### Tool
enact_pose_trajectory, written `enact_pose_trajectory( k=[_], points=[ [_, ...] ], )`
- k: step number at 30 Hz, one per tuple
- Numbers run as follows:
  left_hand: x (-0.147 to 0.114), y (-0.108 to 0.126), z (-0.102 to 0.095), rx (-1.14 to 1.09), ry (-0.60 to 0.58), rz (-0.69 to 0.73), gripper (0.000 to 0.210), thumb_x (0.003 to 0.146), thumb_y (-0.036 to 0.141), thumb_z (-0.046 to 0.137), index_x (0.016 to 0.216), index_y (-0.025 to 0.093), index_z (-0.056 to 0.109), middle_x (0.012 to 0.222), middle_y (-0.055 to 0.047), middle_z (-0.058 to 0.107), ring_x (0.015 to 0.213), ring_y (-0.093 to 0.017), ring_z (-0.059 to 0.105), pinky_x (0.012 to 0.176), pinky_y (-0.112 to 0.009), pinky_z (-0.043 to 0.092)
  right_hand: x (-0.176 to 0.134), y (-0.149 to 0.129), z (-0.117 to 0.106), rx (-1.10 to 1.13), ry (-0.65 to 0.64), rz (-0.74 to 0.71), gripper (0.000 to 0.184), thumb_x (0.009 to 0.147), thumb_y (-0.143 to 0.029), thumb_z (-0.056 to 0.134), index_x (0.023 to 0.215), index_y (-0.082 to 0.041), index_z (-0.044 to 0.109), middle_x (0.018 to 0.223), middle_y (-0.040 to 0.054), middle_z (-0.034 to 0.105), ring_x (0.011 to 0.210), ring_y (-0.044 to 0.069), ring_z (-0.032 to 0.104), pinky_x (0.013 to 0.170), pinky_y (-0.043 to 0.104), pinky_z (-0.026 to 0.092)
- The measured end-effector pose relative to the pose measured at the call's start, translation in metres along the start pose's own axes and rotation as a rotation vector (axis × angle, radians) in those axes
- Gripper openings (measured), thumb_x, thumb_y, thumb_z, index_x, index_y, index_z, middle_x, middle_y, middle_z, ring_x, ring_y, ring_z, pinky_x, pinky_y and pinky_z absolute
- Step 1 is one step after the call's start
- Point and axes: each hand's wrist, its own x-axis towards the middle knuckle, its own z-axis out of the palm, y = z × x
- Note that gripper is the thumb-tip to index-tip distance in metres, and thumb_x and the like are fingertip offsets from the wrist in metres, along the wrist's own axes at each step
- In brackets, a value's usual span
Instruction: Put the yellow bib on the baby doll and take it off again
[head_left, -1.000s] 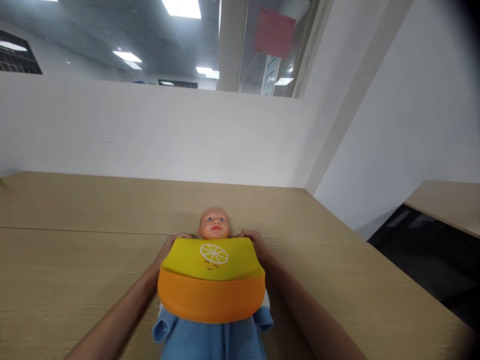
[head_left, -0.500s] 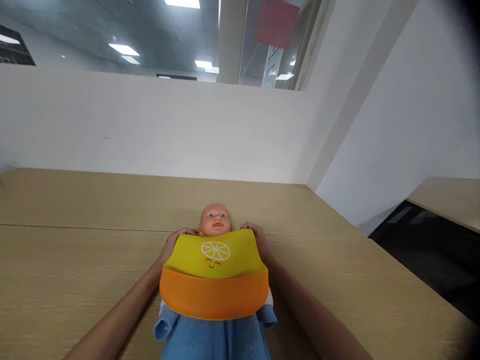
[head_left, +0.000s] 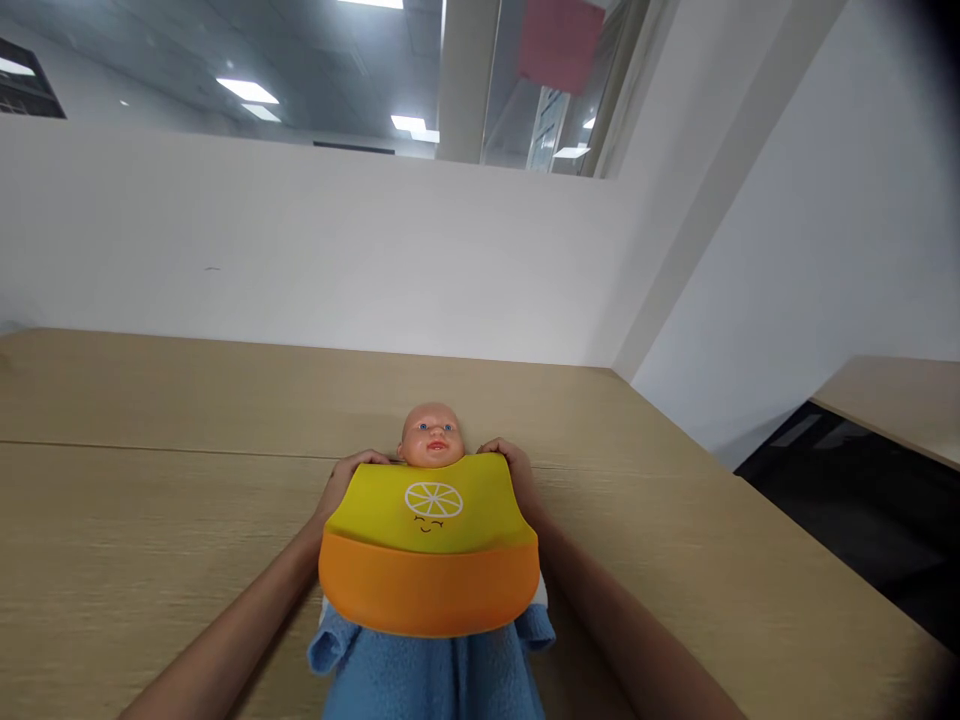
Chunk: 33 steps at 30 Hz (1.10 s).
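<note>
Bib [head_left: 429, 590] covered the doll [head_left: 433, 437] below its chin; left hand [head_left: 351, 478] and right hand [head_left: 516, 473] gripped its upper corners. Whether it was fastened behind was hidden.

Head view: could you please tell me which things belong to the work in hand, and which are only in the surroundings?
In the work:
- yellow-and-orange bib, left grip and right grip at its upper edge
- doll behind it
- blue clothing on the doll

Surroundings:
- table beneath
- white wall
- pink sheet
</note>
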Motion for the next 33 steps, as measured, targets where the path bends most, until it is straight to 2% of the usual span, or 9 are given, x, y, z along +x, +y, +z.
enact_pose_trajectory(
  k=[7,15,21,23,27,30,33],
  points=[
    [0.001,-0.005,-0.001,0.021,0.003,-0.019,0.014,0.056,0.033,0.059,0.059,0.020,0.061,0.059,0.000,0.059,0.060,-0.016,0.051,0.056,-0.027,0.038,-0.001,0.007,-0.008,-0.069,-0.223,0.017,0.014,0.055,-0.022,0.057,0.066,-0.018,0.064,0.065,-0.0008,0.061,0.062,0.014,0.051,0.059,0.026,0.038],
    [-0.001,-0.003,0.002,0.072,0.013,-0.032,0.016,0.054,0.036,0.055,0.058,0.020,0.055,0.056,0.003,0.053,0.056,-0.015,0.048,0.056,-0.027,0.037,-0.003,0.009,-0.006,-0.075,-0.163,0.108,0.009,0.056,-0.024,0.054,0.058,-0.016,0.058,0.057,-0.0019,0.054,0.057,0.012,0.047,0.053,0.023,0.034],
    [-0.003,0.000,0.004,-0.018,0.002,-0.098,0.012,0.057,0.032,0.054,0.059,0.020,0.054,0.054,0.005,0.052,0.053,-0.014,0.048,0.054,-0.026,0.037,-0.003,0.008,-0.007,-0.133,-0.160,-0.014,0.013,0.055,-0.020,0.055,0.065,-0.016,0.063,0.064,-0.0004,0.061,0.062,0.013,0.052,0.058,0.024,0.039],
    [-0.003,0.003,0.002,-0.023,-0.018,-0.067,0.013,0.058,0.031,0.055,0.064,0.020,0.058,0.062,0.002,0.061,0.061,-0.016,0.056,0.060,-0.027,0.042,-0.003,0.006,-0.009,-0.110,-0.170,-0.061,0.018,0.056,-0.019,0.057,0.071,-0.017,0.066,0.072,0.0011,0.066,0.068,0.015,0.056,0.062,0.025,0.042],
    [-0.005,0.013,-0.003,0.028,-0.092,0.072,0.029,0.055,0.025,0.059,0.082,0.020,0.069,0.091,-0.004,0.073,0.093,-0.023,0.064,0.085,-0.032,0.046,-0.005,0.002,-0.014,-0.021,-0.192,-0.066,0.021,0.060,-0.020,0.064,0.080,-0.019,0.070,0.084,0.0032,0.070,0.077,0.017,0.062,0.069,0.028,0.047],
    [-0.007,0.018,-0.004,0.060,-0.122,0.056,0.030,0.056,0.024,0.057,0.083,0.020,0.071,0.096,-0.005,0.074,0.097,-0.024,0.064,0.090,-0.034,0.046,-0.008,-0.001,-0.015,0.035,-0.210,-0.048,0.021,0.062,-0.023,0.068,0.083,-0.019,0.072,0.085,0.0040,0.071,0.077,0.018,0.063,0.069,0.028,0.048],
    [-0.008,0.015,-0.005,0.113,-0.151,0.050,0.029,0.058,0.024,0.056,0.083,0.020,0.072,0.098,-0.005,0.074,0.096,-0.024,0.064,0.089,-0.035,0.046,-0.011,-0.001,-0.012,0.078,-0.200,-0.051,0.016,0.063,-0.024,0.068,0.078,-0.019,0.073,0.085,0.0044,0.071,0.077,0.018,0.064,0.067,0.028,0.049]
  ],
)
